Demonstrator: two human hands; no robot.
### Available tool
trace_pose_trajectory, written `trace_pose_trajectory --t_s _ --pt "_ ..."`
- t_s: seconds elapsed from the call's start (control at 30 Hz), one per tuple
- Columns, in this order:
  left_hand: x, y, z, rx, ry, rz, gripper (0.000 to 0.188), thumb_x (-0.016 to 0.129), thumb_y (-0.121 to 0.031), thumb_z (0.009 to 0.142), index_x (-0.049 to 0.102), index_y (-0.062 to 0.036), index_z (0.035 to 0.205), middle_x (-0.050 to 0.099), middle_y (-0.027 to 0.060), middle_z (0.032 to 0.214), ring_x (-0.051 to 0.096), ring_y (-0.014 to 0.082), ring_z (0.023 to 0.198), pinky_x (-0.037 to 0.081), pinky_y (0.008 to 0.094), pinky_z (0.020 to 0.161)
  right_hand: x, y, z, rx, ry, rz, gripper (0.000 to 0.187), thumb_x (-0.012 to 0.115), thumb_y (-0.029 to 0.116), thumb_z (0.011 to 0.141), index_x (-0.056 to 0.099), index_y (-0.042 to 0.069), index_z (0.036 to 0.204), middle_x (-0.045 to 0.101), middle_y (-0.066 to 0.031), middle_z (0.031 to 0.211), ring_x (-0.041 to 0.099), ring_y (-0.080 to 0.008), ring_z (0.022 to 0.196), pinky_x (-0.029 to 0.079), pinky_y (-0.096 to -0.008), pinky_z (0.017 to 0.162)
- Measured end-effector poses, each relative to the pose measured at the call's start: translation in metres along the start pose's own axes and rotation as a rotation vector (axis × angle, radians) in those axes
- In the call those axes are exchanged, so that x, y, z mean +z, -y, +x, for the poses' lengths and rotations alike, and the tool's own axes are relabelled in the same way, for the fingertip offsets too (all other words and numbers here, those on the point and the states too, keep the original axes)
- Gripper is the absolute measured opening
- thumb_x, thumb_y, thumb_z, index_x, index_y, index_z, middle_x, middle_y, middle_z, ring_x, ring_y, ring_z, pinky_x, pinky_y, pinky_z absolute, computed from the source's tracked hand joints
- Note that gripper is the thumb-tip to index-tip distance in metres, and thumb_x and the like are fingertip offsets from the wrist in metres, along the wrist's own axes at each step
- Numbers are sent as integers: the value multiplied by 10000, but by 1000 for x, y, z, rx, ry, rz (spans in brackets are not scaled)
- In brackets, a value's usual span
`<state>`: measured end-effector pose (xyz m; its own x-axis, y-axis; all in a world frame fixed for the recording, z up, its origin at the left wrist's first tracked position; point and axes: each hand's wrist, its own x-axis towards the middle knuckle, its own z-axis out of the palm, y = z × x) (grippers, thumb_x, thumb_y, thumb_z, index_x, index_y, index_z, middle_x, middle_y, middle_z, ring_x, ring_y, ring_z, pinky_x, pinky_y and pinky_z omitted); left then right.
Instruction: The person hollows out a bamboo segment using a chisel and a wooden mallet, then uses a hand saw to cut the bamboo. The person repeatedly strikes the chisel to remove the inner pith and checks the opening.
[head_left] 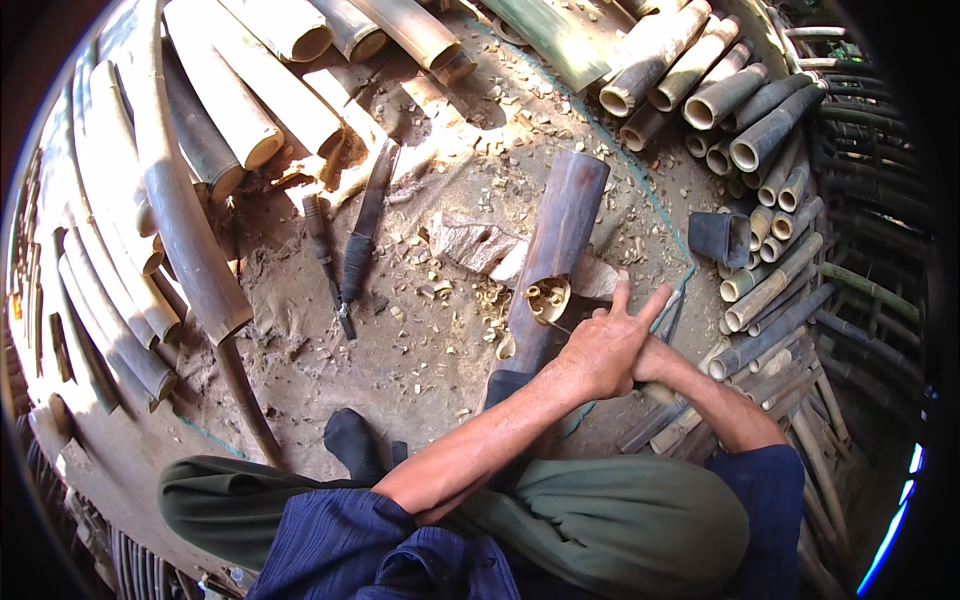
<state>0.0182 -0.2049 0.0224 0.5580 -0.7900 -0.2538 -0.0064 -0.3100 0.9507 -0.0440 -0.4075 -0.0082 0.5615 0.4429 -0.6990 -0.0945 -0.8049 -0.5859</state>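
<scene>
- We see a dark bamboo section (pixel 562 215) lying aslant across a pale block (pixel 475 245), its carved opening (pixel 547 297) just beside the left hand (pixel 600 352).
- Two of that hand's fingers spread apart; the right hand (pixel 648 364) (mostly hidden behind it) may grip something, but we cannot tell.
- Shavings (pixel 440 289) litter the dirt floor (pixel 395 375); bamboo poles (pixel 200 255) flank it.

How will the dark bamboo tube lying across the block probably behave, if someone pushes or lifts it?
The tube would probably feel stiff, as it lies straight across the block. It may be light for its size, since shavings sit in its cut-out hollow. Its round side could let it roll if pushed sideways.
</scene>
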Motion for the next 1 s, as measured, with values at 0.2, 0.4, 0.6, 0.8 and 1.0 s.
trace_pose_trajectory --t_s 0.2,0.4,0.6,0.8,1.0 --pt "-25 25 5 80 551 336 912 892 28 314 772 -112 1207 815 119 975 786 286 1050 625 409 829 84 39 28 283 -117 803 410 707 206 943 578 85 1313 705 -126 1120 697 -216 946 595 -390 781" --pt "19 19 -7 148 -384 -28 993 791 15 665 407 -43 1579 478 307 1462 547 497 1320 507 509 1101 -23 46 26 -75 -106 -380 476 778 253 861 647 56 1274 694 -216 1215 696 -352 1065 547 -501 947" --pt "17 3 -22 50 -251 -22 1057 781 2 662 349 -79 1623 441 330 1497 559 521 1299 503 531 1099 -9 35 10 -77 -84 -100 514 711 206 905 569 71 1380 628 -233 1326 671 -371 1146 539 -503 987" --pt "-31 24 -6 79 591 372 761 821 -63 478 754 -60 1236 749 188 1108 753 328 1090 624 427 864 104 30 39 225 -200 979 487 601 97 1012 381 129 1446 585 -164 1299 680 -224 1085 623 -421 783" --pt "-3 22 -19 19 -66 74 878 793 -42 619 586 -64 1473 587 216 1370 634 428 1204 547 480 1015 12 50 27 -20 -67 -162 645 740 189 942 428 131 1503 530 -193 1340 555 -254 1280 511 -418 1078"
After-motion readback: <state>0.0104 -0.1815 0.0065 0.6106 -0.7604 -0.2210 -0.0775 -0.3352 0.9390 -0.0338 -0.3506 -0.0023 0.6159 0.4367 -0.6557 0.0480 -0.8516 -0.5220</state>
